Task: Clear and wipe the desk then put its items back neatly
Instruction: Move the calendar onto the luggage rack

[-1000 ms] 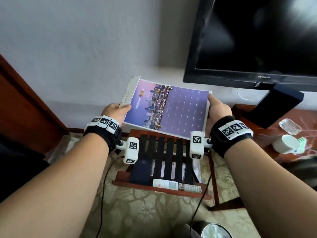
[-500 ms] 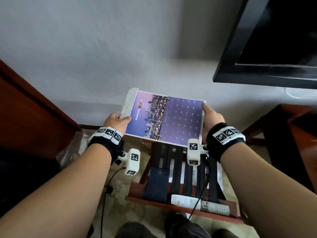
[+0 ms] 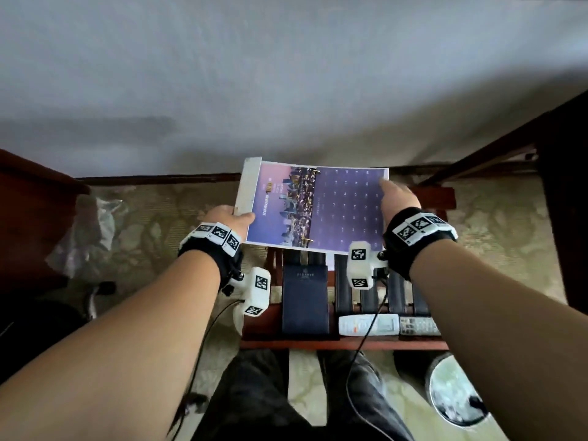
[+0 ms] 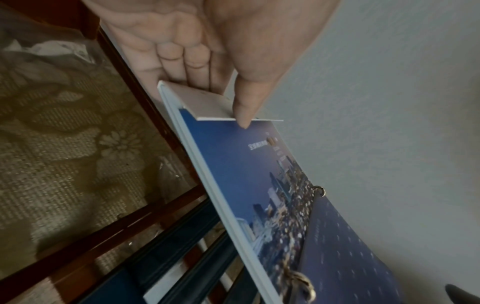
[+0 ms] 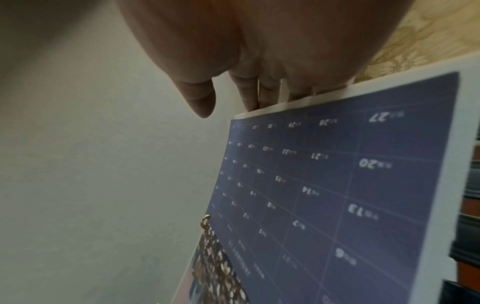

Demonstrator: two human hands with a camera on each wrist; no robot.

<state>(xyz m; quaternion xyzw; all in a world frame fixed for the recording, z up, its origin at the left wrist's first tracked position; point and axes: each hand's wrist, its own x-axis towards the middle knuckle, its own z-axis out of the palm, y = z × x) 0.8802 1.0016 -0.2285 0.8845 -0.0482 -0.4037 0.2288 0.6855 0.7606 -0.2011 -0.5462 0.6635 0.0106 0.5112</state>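
A purple wall calendar (image 3: pixel 318 208) with a city photo and a date grid is held flat between both hands, above the far end of a wooden luggage rack (image 3: pixel 350 344). My left hand (image 3: pixel 241 216) pinches its white left edge, thumb on top and fingers underneath; the left wrist view shows the thumb (image 4: pixel 242 115) pressing the calendar (image 4: pixel 246 164). My right hand (image 3: pixel 386 192) holds the right edge. In the right wrist view its fingers (image 5: pixel 252 96) go behind the calendar (image 5: pixel 337 185), with the thumb in front near the far corner.
On the rack's dark straps lie a dark blue folder (image 3: pixel 304 300), a white remote (image 3: pixel 369 324) and a grey remote (image 3: pixel 418 326). A round bin (image 3: pixel 455 389) stands at lower right. Dark wood furniture (image 3: pixel 28 202) and a plastic bag (image 3: pixel 86 230) are left, a desk leg (image 3: pixel 560 186) right.
Both hands have carried the calendar down and away from the desk toward the rack. My view has tilted down, so the television and desk top have left the frame.
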